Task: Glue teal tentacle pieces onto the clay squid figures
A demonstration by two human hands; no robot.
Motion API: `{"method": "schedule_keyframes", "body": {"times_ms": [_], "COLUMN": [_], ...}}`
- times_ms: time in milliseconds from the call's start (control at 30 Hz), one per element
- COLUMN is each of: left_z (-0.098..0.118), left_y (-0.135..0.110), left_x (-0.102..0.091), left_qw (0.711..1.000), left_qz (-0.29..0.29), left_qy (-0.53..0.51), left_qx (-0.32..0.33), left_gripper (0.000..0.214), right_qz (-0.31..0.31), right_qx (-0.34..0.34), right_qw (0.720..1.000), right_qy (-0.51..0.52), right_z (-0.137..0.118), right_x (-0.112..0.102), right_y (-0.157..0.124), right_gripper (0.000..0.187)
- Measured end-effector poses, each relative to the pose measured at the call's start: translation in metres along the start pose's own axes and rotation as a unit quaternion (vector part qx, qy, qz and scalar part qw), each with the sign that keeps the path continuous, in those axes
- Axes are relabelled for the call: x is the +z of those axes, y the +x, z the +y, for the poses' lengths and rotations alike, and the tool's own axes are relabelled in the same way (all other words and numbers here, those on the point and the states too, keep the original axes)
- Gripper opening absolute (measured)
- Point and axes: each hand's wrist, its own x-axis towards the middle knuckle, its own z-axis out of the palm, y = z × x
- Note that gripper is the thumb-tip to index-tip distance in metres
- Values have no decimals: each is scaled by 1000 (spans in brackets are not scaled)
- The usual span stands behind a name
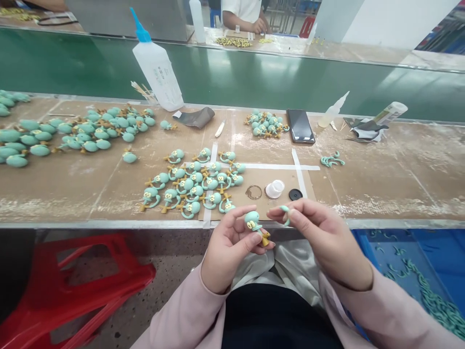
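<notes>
My left hand (228,247) grips a teal cartoon figurine (253,221) with a large head and tan feet, held by its body between thumb and fingers. My right hand (323,237) pinches a curved teal limb piece (285,215) at its fingertips, a short gap from the figurine's head. Just beyond both hands, a group of finished figurines (189,184) lies on the brown-covered workbench (385,184). A small white plastic cup (274,189) and a black disc (295,194) stand close by.
A white glue bottle with a blue nozzle (157,67) stands at the bench's back, near a black phone (300,126). More figurines lie to the left. A green conveyor belt (232,68) runs behind. Below right is a blue bin (403,271) of teal limbs; a red stool (72,286) sits below left. A co-worker (243,14) sits beyond.
</notes>
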Motion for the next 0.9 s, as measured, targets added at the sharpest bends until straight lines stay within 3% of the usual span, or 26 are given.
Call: {"method": "schedule_keyframes", "body": {"times_ms": [133, 300, 633, 900], "left_z": [-3, -5, -6, -5], "left_y": [-1, -1, -1, -3], "left_x": [4, 9, 15, 16], "left_qw": [1000, 999, 999, 998], "left_qz": [-9, -18, -19, -28], "left_qy": [10, 19, 11, 11], "left_qx": [13, 21, 24, 54], "left_gripper": [39, 39, 37, 37], "right_qz": [17, 5, 16, 6], "right_qx": [12, 20, -12, -94], "right_qw": [993, 985, 995, 995], "right_qy": [116, 170, 102, 25], "right_z": [6, 7, 5, 1], "right_x": [17, 19, 15, 15], "right_y": [-5, -10, -15, -19], "right_gripper": [21, 21, 25, 20]}}
